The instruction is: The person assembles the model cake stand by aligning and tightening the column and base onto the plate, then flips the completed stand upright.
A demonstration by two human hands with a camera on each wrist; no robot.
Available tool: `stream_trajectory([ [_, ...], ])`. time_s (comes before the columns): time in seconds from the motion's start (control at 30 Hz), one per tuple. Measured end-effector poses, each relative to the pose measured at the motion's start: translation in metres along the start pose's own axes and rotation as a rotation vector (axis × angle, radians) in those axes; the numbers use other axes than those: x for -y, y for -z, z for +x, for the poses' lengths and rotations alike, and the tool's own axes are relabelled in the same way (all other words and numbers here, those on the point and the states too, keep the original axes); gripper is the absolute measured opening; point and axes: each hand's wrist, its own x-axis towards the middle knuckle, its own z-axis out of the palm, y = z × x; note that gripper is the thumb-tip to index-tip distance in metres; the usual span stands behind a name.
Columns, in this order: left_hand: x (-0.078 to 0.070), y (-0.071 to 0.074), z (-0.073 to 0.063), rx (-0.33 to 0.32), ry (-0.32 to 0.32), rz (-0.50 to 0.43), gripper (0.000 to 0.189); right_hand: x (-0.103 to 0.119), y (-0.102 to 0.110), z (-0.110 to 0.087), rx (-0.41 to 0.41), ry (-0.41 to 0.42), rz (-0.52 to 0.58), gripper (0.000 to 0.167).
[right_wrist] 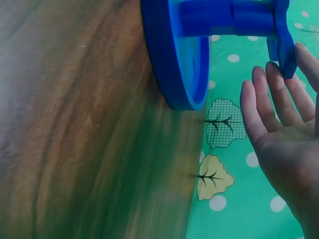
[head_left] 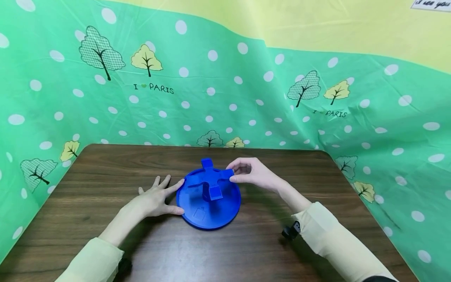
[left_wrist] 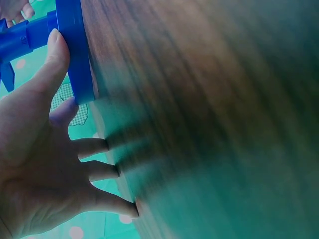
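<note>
A blue plastic stand [head_left: 212, 177] rises from the wooden table, with a round rimmed base, a short post and a four-armed cross on top. At the base's left edge, my left hand [head_left: 153, 201] spreads its fingers, thumb and index finger touching the rim. In the left wrist view, the thumb of that hand lies against the base [left_wrist: 77, 55] and the other fingertips reach the tabletop. My right hand [head_left: 255, 172] pinches the tip of the cross's right arm between thumb and fingers. The right wrist view shows the post [right_wrist: 224, 17] between base and cross from the side.
The dark brown wooden table [head_left: 116, 172] has rounded far corners. Behind it hangs a green and yellow cloth [head_left: 225, 78] printed with white dots and trees. Small black devices [head_left: 291, 231] sit at both cuffs.
</note>
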Motion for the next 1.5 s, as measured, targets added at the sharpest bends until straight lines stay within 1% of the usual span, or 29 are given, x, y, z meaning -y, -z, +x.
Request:
stream_trajectory([
  [0.13,0.002,-0.001,0.0,0.002,0.006,0.003,0.102,0.002,-0.003,-0.006,0.044,-0.004,-0.003,0.031],
  [0.33,0.002,0.001,0.001,0.005,0.007,-0.001,0.101,0.009,-0.008,-0.015,0.071,-0.022,0.004,0.037],
  [0.43,0.002,0.001,0.001,-0.001,0.004,-0.002,0.101,0.01,-0.009,-0.018,0.089,-0.009,-0.01,0.036],
  [0.5,0.002,0.001,0.001,-0.003,0.002,-0.002,0.101,0.011,-0.008,-0.02,0.105,0.013,-0.017,0.034],
  [0.57,0.003,0.001,0.001,-0.006,0.0,0.0,0.101,0.011,-0.007,-0.021,0.104,0.038,-0.03,0.03],
  [0.67,0.004,0.001,0.002,-0.008,-0.001,0.001,0.101,0.014,-0.003,-0.021,0.059,0.068,-0.06,0.026],
  [0.77,0.004,0.001,0.002,-0.004,0.002,0.003,0.101,0.017,0.003,-0.02,-0.022,0.068,-0.086,0.023],
  [0.87,0.004,0.001,0.003,0.002,0.006,0.005,0.102,0.015,0.01,-0.014,-0.087,0.052,-0.087,0.026],
  [0.93,0.004,0.001,0.003,0.005,0.007,0.007,0.102,0.012,0.013,-0.009,-0.106,0.041,-0.088,0.029],
  [1.03,0.004,0.0,0.003,0.007,0.006,0.003,0.101,0.008,0.014,-0.001,-0.083,0.032,-0.083,0.034],
  [1.2,0.003,-0.001,0.003,0.008,0.004,-0.003,0.101,0.002,0.008,0.01,0.009,0.022,-0.081,0.042],
  [1.33,0.003,-0.001,0.003,0.005,0.003,-0.003,0.101,0.001,0.003,0.015,0.049,0.029,-0.083,0.039],
  [1.5,0.003,0.0,0.003,0.007,0.005,0.003,0.101,0.003,0.0,0.012,0.055,0.027,-0.072,0.031],
])
